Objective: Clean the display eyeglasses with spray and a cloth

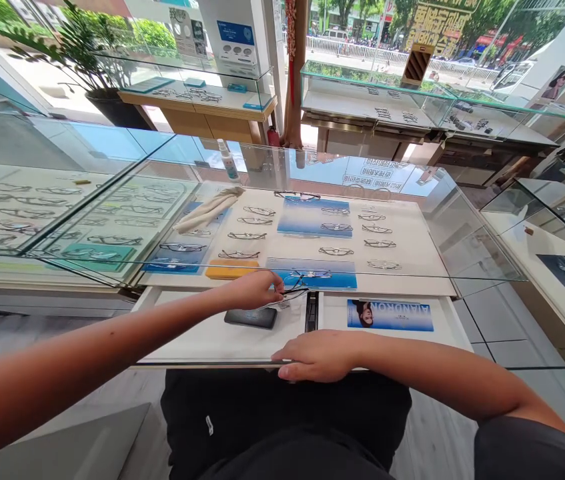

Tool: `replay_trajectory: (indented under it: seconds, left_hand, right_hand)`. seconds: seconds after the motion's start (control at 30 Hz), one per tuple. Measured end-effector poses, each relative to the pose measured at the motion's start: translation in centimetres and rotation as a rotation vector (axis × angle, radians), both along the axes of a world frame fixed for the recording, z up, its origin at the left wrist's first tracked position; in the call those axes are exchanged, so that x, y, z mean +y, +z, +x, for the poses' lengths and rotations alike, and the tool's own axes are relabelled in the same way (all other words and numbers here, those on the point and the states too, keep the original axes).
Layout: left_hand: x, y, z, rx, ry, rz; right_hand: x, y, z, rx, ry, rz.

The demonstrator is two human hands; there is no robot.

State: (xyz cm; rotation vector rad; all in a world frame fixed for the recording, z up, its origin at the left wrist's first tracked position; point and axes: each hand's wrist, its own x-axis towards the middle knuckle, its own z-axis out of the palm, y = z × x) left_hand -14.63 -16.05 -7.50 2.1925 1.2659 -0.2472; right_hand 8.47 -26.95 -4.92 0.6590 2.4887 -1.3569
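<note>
My left hand reaches in over the pulled-out white drawers, at the front of the glass display case. Its fingers are closed on a pair of dark-framed eyeglasses, held above the left drawer. Below the hand lies a flat black case. Just behind the glasses is a blue card on the display shelf. My right hand rests palm down on the drawers' front edge, fingers stretched out and holding nothing. In the right drawer lies a blue printed card with a portrait.
Several rows of eyeglasses stand on the shelf under the glass top. A beige cloth and a spray bottle are on the glass. A yellow block sits near the shelf's front. Other glass cases stand beyond.
</note>
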Motion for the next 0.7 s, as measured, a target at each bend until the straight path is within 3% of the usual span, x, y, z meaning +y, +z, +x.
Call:
replay_trajectory:
  seconds: [0.3,0.5,0.57,0.7]
  left_hand:
    - [7.8,-7.6,-0.7,-0.211,0.212,0.335]
    - [13.2,-9.9,-0.5,-0.143,0.347,0.558]
    - [14.5,-10.1,0.0,-0.124,0.306,0.63]
    - [15.8,-10.7,1.5,-0.108,0.055,0.681]
  right_hand:
    - [0.1,-0.4,-0.1,-0.004,0.001,-0.031]
    - [0.3,0.0,-0.4,-0.013,0.018,0.01]
    - [0.4,-0.1,-0.4,-0.011,0.03,0.028]
    - [0.6,-0.5,-0.5,0.005,0.028,0.058]
